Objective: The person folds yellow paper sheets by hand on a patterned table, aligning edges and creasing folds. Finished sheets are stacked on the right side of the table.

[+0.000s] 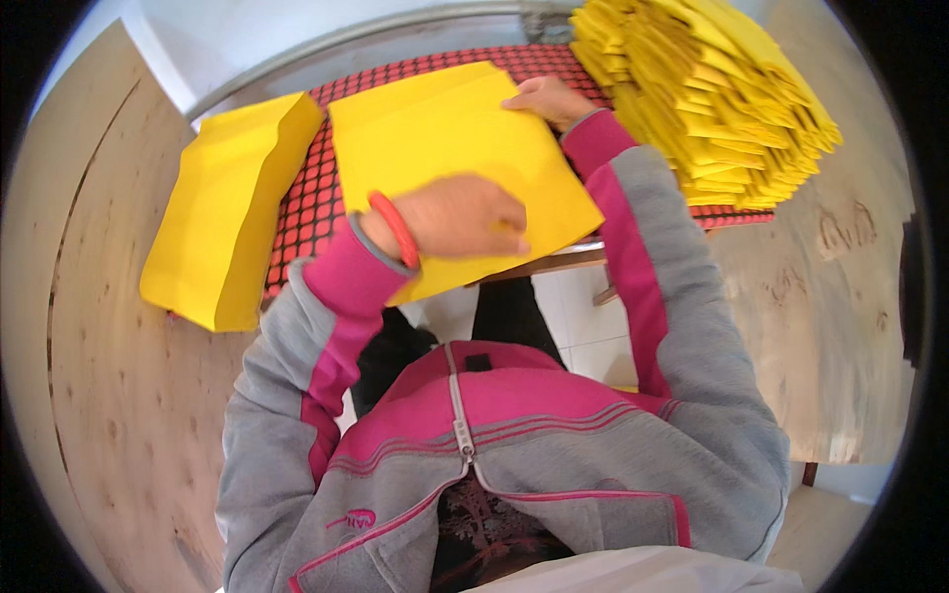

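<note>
A large flat yellow paper sheet (425,138) lies in front of me, over a table cover with a red and black grid. Another yellow layer shows along its far edge. My right hand (554,102) pinches the sheet at its far right edge, thumb on top. Over the sheet's near part is my left hand (463,215), a red bracelet on its wrist. Its fingers curl inward and are slightly blurred; what they hold, if anything, is hidden.
To the left rests a folded yellow paper stack (222,208), partly on the gridded cover (306,203). A tall, uneven pile of yellow folded pieces (712,109) stands at the far right. Wooden boards (109,376) flank both sides, and a pale wall rises behind.
</note>
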`<state>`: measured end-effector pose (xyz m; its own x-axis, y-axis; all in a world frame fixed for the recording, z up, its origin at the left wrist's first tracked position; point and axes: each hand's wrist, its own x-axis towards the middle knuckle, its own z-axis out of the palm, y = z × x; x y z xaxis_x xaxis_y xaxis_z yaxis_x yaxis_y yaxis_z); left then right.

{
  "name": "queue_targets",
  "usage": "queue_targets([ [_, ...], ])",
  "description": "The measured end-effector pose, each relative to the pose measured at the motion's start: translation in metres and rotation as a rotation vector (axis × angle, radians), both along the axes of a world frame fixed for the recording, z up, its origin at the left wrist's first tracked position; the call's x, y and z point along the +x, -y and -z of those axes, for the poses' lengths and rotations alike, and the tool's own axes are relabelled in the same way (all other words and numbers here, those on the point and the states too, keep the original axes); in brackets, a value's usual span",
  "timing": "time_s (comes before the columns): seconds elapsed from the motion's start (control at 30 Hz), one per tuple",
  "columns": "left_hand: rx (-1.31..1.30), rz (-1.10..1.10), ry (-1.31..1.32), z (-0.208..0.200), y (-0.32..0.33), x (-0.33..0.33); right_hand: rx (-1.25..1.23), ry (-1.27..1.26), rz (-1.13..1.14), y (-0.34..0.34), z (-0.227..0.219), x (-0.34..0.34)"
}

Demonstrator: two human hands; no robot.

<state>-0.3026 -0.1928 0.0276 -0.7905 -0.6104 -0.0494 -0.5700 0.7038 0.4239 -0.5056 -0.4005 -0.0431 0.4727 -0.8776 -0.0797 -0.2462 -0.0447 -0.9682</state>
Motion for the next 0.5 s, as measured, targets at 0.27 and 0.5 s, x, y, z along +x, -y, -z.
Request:
queue_targets([
  [0.27, -0.423, -0.564, 0.088, 0.053, 0.078, 0.101, -0.297, -0.181, 0.066, 0.003, 0.012, -0.005],
  [0.5, -0.368, -0.631, 0.195, 0.077, 0.097, 0.106, 0.066, -0.116, 0.036, 0.005, -0.014, 0.0],
])
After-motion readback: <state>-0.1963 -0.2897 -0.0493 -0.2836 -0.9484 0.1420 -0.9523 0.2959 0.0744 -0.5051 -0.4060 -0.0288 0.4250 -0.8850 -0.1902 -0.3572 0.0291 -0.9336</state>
